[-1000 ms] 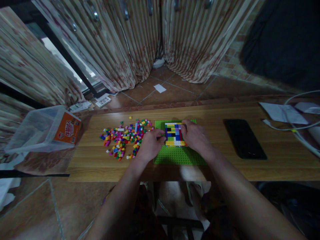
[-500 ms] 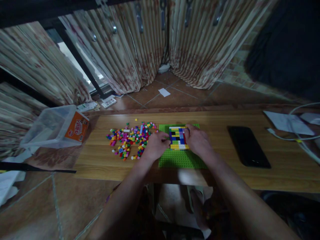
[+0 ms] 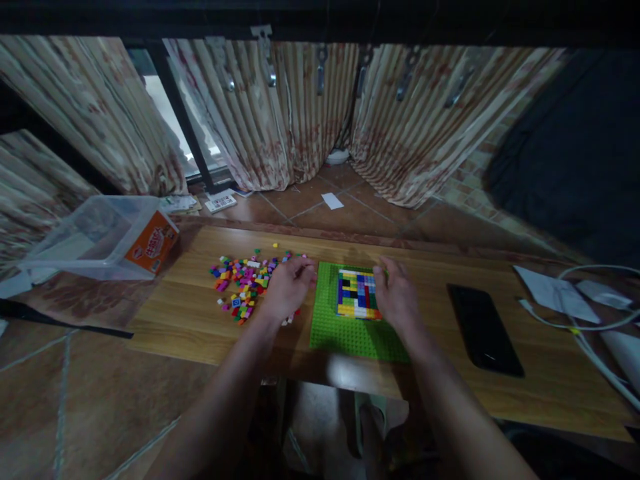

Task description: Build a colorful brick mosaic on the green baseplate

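A green baseplate lies on the wooden table, bearing a flat rectangle of multicoloured toy bricks in yellow, blue, white and red. My left hand hovers over the right edge of a pile of loose bricks, left of the baseplate. Its fingers are loosely bent and apart, with no brick visible in them. At the right side of the brick rectangle is my right hand, thumb and fingers parted, covering part of the baseplate's right edge. Whether it touches the bricks is hard to tell.
A clear plastic tub with an orange label stands beyond the table's left end. A black phone or tablet lies right of the baseplate. White cables and paper are at the right end of the wooden table.
My left hand has left the brick rectangle and moved left to the loose pile. My right hand stays by the rectangle's right side, its fingers now lifted and parted. The camera view has shifted.
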Available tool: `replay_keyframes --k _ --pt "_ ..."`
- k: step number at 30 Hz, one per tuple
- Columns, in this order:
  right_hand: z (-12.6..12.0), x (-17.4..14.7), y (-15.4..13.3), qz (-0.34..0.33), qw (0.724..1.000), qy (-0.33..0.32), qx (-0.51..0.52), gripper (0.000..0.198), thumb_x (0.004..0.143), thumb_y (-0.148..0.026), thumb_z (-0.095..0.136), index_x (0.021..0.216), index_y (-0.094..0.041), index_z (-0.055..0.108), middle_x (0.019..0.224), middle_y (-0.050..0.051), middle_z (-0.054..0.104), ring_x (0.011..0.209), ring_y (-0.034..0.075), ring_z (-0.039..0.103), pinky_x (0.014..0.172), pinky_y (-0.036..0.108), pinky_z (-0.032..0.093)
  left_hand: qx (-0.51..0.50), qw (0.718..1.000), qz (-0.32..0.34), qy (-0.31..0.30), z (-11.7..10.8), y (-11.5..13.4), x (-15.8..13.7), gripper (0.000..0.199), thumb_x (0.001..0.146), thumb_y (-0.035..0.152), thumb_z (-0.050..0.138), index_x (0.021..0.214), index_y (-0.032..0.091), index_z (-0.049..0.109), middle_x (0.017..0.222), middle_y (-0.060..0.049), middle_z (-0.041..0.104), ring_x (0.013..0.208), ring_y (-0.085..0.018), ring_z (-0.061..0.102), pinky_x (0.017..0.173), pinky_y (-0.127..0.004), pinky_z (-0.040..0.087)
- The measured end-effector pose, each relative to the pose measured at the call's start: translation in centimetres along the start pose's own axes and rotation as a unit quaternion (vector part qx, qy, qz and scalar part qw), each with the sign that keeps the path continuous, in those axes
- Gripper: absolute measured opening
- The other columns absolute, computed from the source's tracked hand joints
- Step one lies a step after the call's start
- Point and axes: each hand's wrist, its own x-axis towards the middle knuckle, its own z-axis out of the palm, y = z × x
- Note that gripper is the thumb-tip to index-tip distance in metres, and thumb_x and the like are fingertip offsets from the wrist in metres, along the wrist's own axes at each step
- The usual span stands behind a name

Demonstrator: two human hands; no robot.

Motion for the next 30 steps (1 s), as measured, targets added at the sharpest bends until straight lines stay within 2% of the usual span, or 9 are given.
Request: replay_keyframes --k 3,9,15,20,25,28,30 --pt "1.3 -0.2 -1.4 -0.047 0.999 -0.017 -0.015 0.054 0.098 -0.045 0.032 0.136 -0.012 0.05 0.141 0.018 0.052 0.132 0.03 0.045 0.108 0.049 0.035 -0.027 0.999 0.014 0.014 -0.4 0.3 -0.1 0.019 0.085 0.028 0.053 0.087 0.015 0.067 0.076 -0.003 0.069 0.067 -0.014 0.064 0.063 -0.024 0.052" --pt "2.7 -0.3 -3.8 -0.059 0.981 -0.142 -0.114 0.066 0.097 -0.056 0.032 0.147 -0.014 0.038 0.155 0.015 0.037 0.146 0.033 0.023 0.114 0.064 0.011 -0.014 0.999 0.052 -0.007 -0.6 -0.1 -0.5 0.018 0.085 0.029 0.055 0.085 0.017 0.068 0.073 -0.002 0.068 0.065 -0.014 0.061 0.06 -0.024 0.048" --pt "2.8 -0.3 -3.8 -0.057 0.97 -0.176 -0.158 0.069 0.097 -0.058 0.026 0.15 -0.015 0.033 0.158 0.013 0.032 0.148 0.031 0.018 0.115 0.062 0.012 -0.048 0.996 0.069 0.01 -1.2 -0.2 -0.5 0.017 0.083 0.027 0.056 0.085 0.017 0.07 0.073 -0.002 0.069 0.065 -0.014 0.061 0.061 -0.024 0.048" --pt "3.2 -0.3 -3.5 -0.058 0.968 -0.177 -0.171 0.068 0.097 -0.058 0.024 0.15 -0.017 0.033 0.157 0.013 0.034 0.147 0.031 0.02 0.115 0.061 0.014 -0.15 0.981 0.035 0.119 -4.0 0.3 -0.2 0.016 0.078 0.027 0.061 0.086 0.016 0.069 0.074 -0.002 0.069 0.066 -0.014 0.063 0.066 -0.026 0.051" --pt "3.3 -0.3 -3.5 -0.056 0.964 -0.186 -0.179 0.068 0.096 -0.058 0.023 0.15 -0.018 0.034 0.156 0.014 0.035 0.146 0.03 0.023 0.113 0.058 0.02 -0.261 0.932 0.005 0.251 -7.2 -0.1 -0.4 0.02 0.071 0.029 0.068 0.084 0.014 0.068 0.068 0.0 0.067 0.063 -0.012 0.062 0.064 -0.024 0.051" --pt "3.1 -0.3 -3.6 -0.054 0.964 -0.184 -0.182 0.067 0.097 -0.058 0.023 0.149 -0.018 0.035 0.155 0.013 0.035 0.144 0.03 0.026 0.113 0.057 0.021 -0.276 0.908 -0.007 0.316 -8.1 -0.2 -0.9 0.022 0.068 0.032 0.069 0.08 0.014 0.066 0.063 0.001 0.064 0.057 -0.01 0.059 0.058 -0.022 0.047" --pt "3.1 -0.3 -3.7 -0.054 0.964 -0.187 -0.182 0.067 0.097 -0.058 0.023 0.149 -0.018 0.035 0.155 0.013 0.036 0.143 0.031 0.027 0.112 0.056 0.022 -0.252 0.907 -0.025 0.336 -8.7 -0.1 -1.4 0.023 0.067 0.034 0.07 0.077 0.013 0.066 0.061 0.001 0.063 0.054 -0.009 0.057 0.056 -0.021 0.045"
